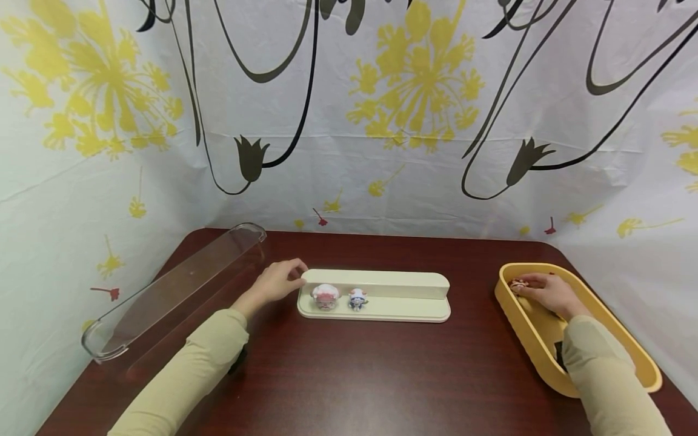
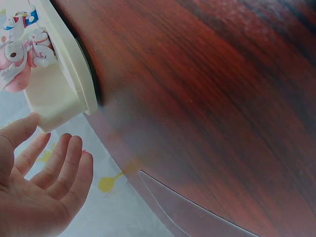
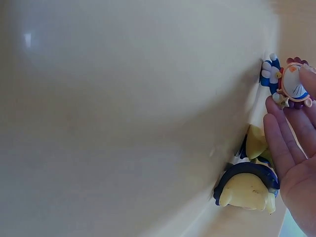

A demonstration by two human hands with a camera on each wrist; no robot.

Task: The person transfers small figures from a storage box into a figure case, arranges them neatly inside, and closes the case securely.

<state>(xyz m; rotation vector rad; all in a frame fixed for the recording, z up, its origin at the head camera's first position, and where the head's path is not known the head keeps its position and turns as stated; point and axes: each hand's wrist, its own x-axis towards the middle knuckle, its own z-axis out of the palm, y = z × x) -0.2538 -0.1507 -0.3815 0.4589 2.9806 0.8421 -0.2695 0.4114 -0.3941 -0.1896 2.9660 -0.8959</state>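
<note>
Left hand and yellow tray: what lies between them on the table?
In the head view, the cream stand, bearing a pink-and-white figurine and a smaller blue-and-white figurine, lies between the left hand and the yellow tray.

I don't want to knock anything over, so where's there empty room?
The table is bare in front of the cream stand, and between it and the yellow tray. The stand's step is free right of the blue figure. It's crowded by the pink figure and left hand, and around the right hand.
</note>
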